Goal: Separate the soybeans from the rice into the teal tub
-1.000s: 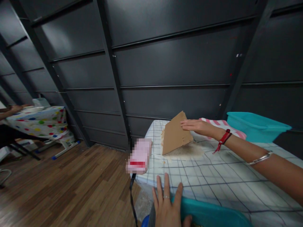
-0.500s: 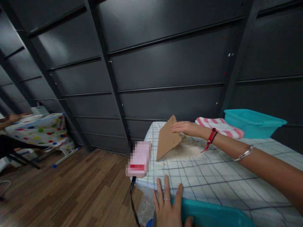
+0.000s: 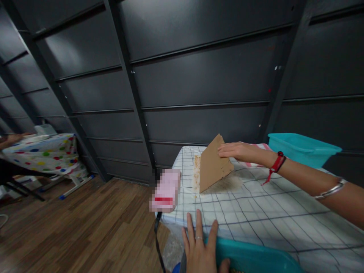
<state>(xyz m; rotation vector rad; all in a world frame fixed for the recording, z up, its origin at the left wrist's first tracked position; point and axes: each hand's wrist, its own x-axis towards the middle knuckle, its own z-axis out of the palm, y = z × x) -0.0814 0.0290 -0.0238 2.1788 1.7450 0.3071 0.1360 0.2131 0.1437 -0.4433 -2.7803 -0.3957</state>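
My right hand point(image 3: 234, 150) grips the upper right edge of a brown cardboard piece point(image 3: 213, 167), which stands tilted on the checked tablecloth point(image 3: 273, 212). Pale, fine grains point(image 3: 227, 184) lie under and beside its right edge. To its left, a strip of tan crumbs point(image 3: 196, 170) shows on the cloth. My left hand point(image 3: 200, 242) lies with spread fingers over the left end of a teal tub point(image 3: 256, 252) at the table's front edge, thumb on the inner side. Only a little of the tub's grainy contents shows at the bottom of the view.
Behind my right arm are a red-and-white striped cloth point(image 3: 263, 146) and a second teal tub point(image 3: 304, 148). A pink, pixelated object point(image 3: 166, 189) with a black strap point(image 3: 157, 235) sits at the left table corner. Far left, a person's arm point(image 3: 11, 141) rests at a dotted-cloth table point(image 3: 54, 153).
My right hand has moved right with the cardboard, uncovering the crumb strip to its left. The striped cloth is now more hidden by my arm. My left hand stays in place.
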